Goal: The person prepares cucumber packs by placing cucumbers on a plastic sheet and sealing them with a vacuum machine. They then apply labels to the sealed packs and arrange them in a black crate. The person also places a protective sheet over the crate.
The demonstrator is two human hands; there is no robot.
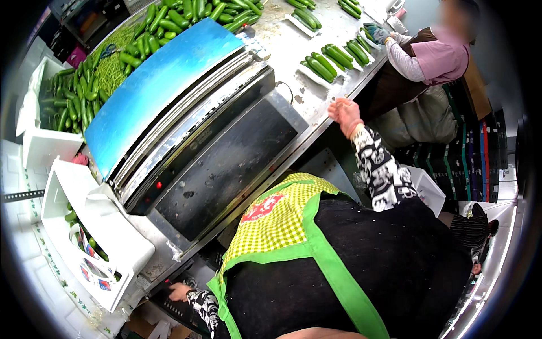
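My right hand [345, 115] hovers by the metal table's front edge, fingers loosely bent; nothing shows in it. Just beyond it, a row of white foam trays [315, 77] carries green cucumbers [322, 67], several to a tray. To the left of that hand stands a film wrapping machine [224, 165] with a dark hot plate and a blue sloping cover [165, 93]. Low on the left, my left hand [180, 292] is beside a black plastic crate [169, 301] below the table; its fingers are small and partly hidden, so its grip is unclear.
A co-worker's gloved hands [377, 34] are at the far trays. Loose cucumbers [169, 25] and green beans [112, 72] lie piled behind the machine. White foam boxes [55, 144] stand at left. Stacked dark crates [461, 161] and a filled sack [419, 118] are at right.
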